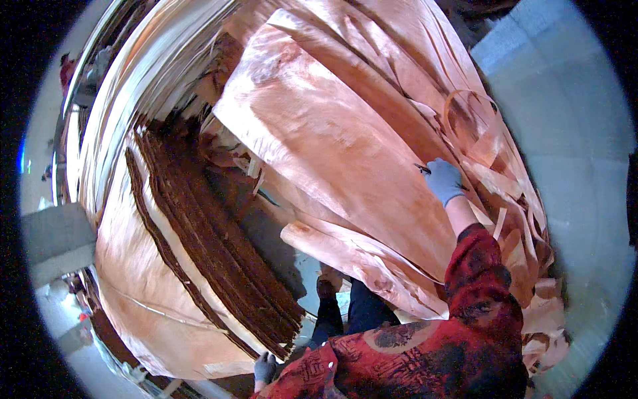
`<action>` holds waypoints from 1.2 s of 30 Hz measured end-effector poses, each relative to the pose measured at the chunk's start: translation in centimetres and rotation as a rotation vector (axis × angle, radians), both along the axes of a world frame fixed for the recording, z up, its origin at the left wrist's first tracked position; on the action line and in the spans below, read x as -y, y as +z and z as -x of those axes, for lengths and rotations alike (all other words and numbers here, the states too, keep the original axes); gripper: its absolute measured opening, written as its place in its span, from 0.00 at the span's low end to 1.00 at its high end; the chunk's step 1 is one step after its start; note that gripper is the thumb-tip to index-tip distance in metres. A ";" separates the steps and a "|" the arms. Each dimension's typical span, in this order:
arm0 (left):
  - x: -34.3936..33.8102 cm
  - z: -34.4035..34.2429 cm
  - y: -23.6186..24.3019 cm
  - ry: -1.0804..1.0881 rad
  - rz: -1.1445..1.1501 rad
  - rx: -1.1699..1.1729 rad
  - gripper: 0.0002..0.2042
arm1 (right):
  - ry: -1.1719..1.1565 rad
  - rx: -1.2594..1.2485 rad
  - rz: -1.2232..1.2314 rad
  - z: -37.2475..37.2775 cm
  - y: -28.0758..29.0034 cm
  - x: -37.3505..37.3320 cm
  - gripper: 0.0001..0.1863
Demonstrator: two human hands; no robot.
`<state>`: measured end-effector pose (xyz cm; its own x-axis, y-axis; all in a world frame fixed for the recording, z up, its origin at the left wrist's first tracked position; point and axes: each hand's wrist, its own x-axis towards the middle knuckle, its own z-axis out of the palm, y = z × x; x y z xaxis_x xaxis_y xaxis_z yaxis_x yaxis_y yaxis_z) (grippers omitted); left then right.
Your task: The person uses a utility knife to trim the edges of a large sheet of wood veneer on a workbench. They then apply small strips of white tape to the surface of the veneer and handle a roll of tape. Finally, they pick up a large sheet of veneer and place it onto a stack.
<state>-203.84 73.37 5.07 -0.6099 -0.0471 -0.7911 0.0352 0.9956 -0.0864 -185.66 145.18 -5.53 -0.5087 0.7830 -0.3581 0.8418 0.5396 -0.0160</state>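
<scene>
My right hand (443,181), in a grey-blue glove, reaches over a broad pinkish-tan wood veneer sheet (332,139) lying on a loose heap. Its fingers are closed around a small dark tool (423,169), whose tip points left; its exact kind is too small to make out. Low in the view, my left hand (264,368), also gloved, is at the near end of a pale veneer sheet (179,253) beside a stack of dark brown, rough-edged sheets (206,233). Its fingers are curled at that edge, partly hidden by the sleeve and by their small size.
Rolled and torn veneer strips (488,136) hang along the heap's right side. A thick curved pile of pale sheets (133,86) rises at the far left. A grey block-like beam (56,243) juts in at left. Grey floor (565,133) lies to the right.
</scene>
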 end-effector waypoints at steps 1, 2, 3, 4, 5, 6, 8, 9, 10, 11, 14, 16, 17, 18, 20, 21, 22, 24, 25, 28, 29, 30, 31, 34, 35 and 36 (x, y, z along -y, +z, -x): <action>-1.0 0.5 -0.5 0.051 -0.020 0.026 0.22 | 0.012 -0.039 -0.023 0.1 1.1 0.3 0.15; -2.2 0.9 -0.9 -0.001 -0.036 -0.022 0.21 | 0.006 -0.048 -0.028 -0.2 2.5 0.5 0.15; -3.7 1.2 -1.2 -0.016 -0.047 -0.057 0.20 | 0.000 -0.070 -0.049 -0.5 3.9 0.8 0.14; -4.9 1.1 -1.0 -0.014 -0.107 -0.068 0.20 | 0.045 -0.118 -0.074 -0.9 5.5 1.2 0.13; -6.6 1.6 -1.6 0.141 -0.234 -0.018 0.19 | 0.058 -0.140 -0.068 -1.3 7.2 1.8 0.13; -7.8 1.8 -1.5 0.016 -0.269 -0.031 0.19 | 0.062 -0.157 -0.068 -1.7 8.9 2.2 0.13; -10.3 2.3 -2.3 -0.153 -0.383 -0.073 0.20 | 0.081 -0.196 -0.101 -2.2 12.5 3.1 0.13; -11.4 2.8 -3.0 -0.178 -0.408 -0.040 0.20 | 0.082 -0.256 -0.117 -2.4 14.3 3.4 0.13; -12.4 3.0 -3.8 -0.118 -0.525 -0.048 0.21 | 0.082 -0.314 -0.131 -2.8 16.2 3.8 0.13; -13.6 3.8 -4.9 0.046 -0.469 0.077 0.22 | 0.078 -0.365 -0.141 -3.1 18.3 4.4 0.13; -17.6 5.2 -7.3 0.000 -0.776 0.080 0.30 | 0.072 -0.389 -0.195 -3.6 24.5 5.7 0.12; -21.4 6.2 -8.1 0.120 -0.703 0.199 0.39 | 0.060 -0.455 -0.191 -4.1 28.6 6.7 0.12; -23.6 6.5 -8.1 0.265 -0.938 0.383 0.44 | 0.060 -0.433 -0.244 -4.4 30.7 7.4 0.12; -26.3 6.7 -7.9 0.281 -1.033 0.376 0.50 | 0.035 -0.407 -0.285 -4.8 32.7 8.1 0.11; -30.8 6.2 -6.7 0.365 -1.194 0.525 0.44 | -0.005 -0.396 -0.341 -5.6 36.2 9.2 0.11; -33.0 5.7 -5.9 0.297 -1.181 0.517 0.49 | -0.019 -0.405 -0.359 -6.1 38.1 9.8 0.11; -35.3 4.9 -5.3 0.314 -1.167 0.591 0.51 | -0.013 -0.429 -0.366 -6.7 39.8 10.2 0.11; -39.0 2.6 -4.1 0.240 -1.200 0.662 0.54 | -0.033 -0.420 -0.389 -7.9 42.8 11.1 0.11; -40.6 1.4 -3.9 0.172 -1.218 0.668 0.55 | -0.024 -0.430 -0.378 -8.4 44.1 11.5 0.11; -44.3 -2.5 -3.6 0.081 -1.263 0.768 0.56 | -0.137 -0.550 -0.466 -10.2 47.5 13.2 0.12; -45.2 -3.8 -3.6 0.075 -1.287 0.846 0.56 | -0.172 -0.590 -0.425 -10.8 48.8 13.7 0.12; -46.1 -4.8 -3.5 -0.032 -1.309 0.985 0.55 | -0.230 -0.611 -0.386 -11.3 50.2 14.0 0.12; -47.0 -6.4 -3.2 -0.057 -1.431 0.955 0.55 | -0.291 -0.634 -0.345 -11.7 51.4 14.3 0.13; -49.8 -10.7 -1.3 0.159 -1.589 1.243 0.49 | -0.263 -0.653 -0.383 -12.3 53.8 15.0 0.13; -50.8 -11.6 -0.3 0.159 -1.721 1.366 0.44 | -0.258 -0.621 -0.423 -12.3 54.7 15.1 0.13; -51.6 -11.7 0.4 -0.054 -1.817 1.416 0.43 | -0.343 -0.673 -0.438 -12.3 55.1 15.1 0.14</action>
<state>-192.17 124.95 5.51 0.1982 0.9502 0.2403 -0.7331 -0.0190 0.6798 -173.37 130.11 49.56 -0.2145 0.9286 0.3029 0.8455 0.3318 -0.4184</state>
